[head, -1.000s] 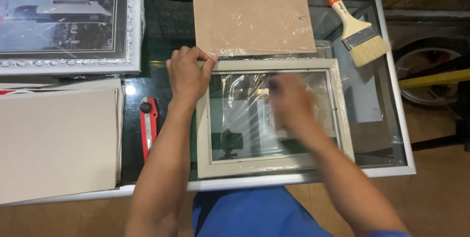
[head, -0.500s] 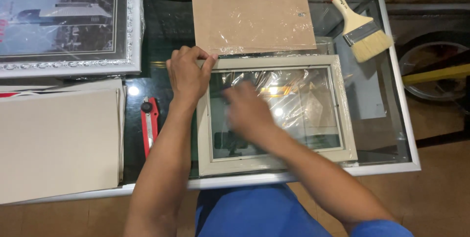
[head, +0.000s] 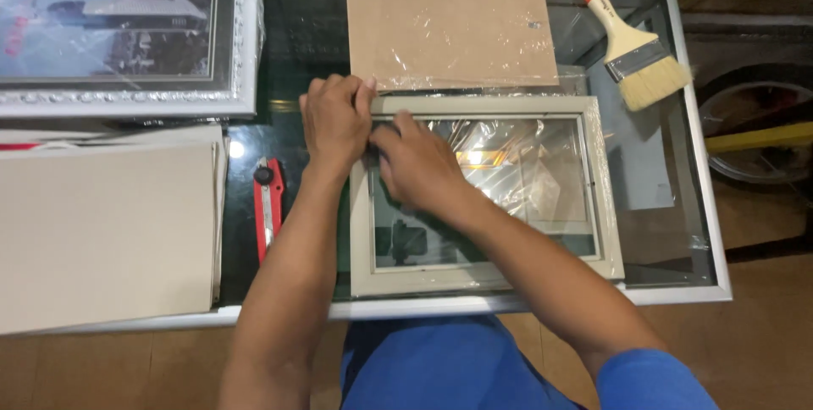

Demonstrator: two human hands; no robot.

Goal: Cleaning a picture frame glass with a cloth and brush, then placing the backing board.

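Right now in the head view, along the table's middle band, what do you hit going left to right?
Stack of beige boards → red utility knife → left hand → right hand on the cream picture frame → paintbrush, farther back at the right.

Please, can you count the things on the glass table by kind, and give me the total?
Picture frames: 2, the pale frame under the left hand and right hand, and the silver frame
Boards: 2, the brown backing board and the beige board
Paint brush: 1
Red utility knife: 1
Total: 6
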